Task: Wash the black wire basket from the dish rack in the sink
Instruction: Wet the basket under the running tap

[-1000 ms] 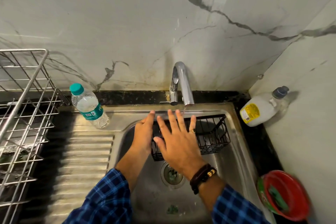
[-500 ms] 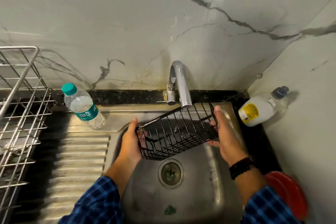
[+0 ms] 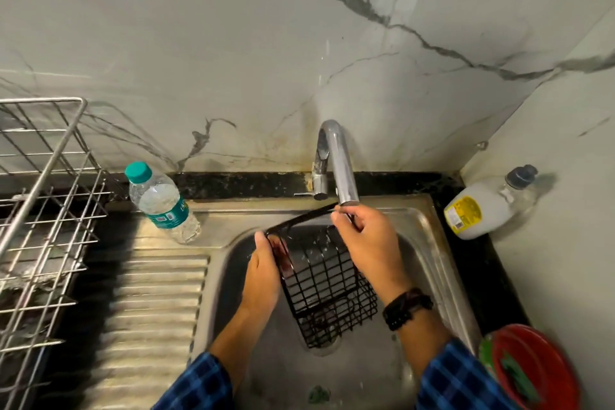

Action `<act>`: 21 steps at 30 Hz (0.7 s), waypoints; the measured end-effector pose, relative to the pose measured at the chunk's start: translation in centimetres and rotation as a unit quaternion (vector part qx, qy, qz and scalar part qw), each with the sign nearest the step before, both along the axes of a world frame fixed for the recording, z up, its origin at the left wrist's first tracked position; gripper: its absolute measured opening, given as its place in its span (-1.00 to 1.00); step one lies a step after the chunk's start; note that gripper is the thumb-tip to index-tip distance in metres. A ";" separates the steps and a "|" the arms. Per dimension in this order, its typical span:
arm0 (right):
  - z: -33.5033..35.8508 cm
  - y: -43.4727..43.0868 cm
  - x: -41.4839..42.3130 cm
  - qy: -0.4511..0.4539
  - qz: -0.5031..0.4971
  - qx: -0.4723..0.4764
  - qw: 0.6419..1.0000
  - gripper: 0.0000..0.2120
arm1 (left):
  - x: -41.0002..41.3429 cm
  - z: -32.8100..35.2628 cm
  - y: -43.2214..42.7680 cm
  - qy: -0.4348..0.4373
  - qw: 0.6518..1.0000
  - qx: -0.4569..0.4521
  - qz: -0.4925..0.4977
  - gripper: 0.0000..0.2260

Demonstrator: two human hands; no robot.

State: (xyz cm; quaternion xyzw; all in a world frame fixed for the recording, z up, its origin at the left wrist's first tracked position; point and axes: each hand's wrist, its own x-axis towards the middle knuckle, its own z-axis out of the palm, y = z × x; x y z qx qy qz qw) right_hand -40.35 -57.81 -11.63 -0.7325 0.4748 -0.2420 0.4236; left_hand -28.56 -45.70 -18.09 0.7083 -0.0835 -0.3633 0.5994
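The black wire basket [image 3: 327, 289] is held on end over the steel sink [image 3: 429, 263], its upper rim just under the chrome tap [image 3: 336, 160]. Water falls from the spout through the basket's upper part. My left hand [image 3: 263, 273] grips the basket's left edge, thumb on the rim. My right hand [image 3: 369, 243] pinches the top rim right below the spout. The basket's lower end hangs above the drain and hides it.
A silver dish rack [image 3: 43, 216] stands at the left beside the ribbed drainboard [image 3: 153, 316]. A water bottle [image 3: 159, 203] lies at the sink's back left corner. A soap bottle [image 3: 482, 210] sits back right, and a red bowl [image 3: 535, 369] with a green scrubber front right.
The basket has turned from lying crosswise under the tap to standing on end. My right hand moved from its right end up to the top rim; my left hand kept its hold.
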 end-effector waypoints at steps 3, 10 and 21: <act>-0.5 0.8 -0.2 0.007 -0.016 -0.061 0.998 -0.78 | 0.5 2.0 -0.3 -0.021 0.997 -0.079 0.013 -0.44; -0.4 1.3 -0.8 -0.028 -0.004 -0.186 0.982 -0.71 | 0.0 3.4 -0.2 0.049 0.987 -0.154 0.012 -0.64; -5.7 -2.7 -6.1 -0.100 -0.082 0.484 0.866 -0.40 | 1.2 0.6 3.5 0.264 0.943 -0.165 0.117 -0.58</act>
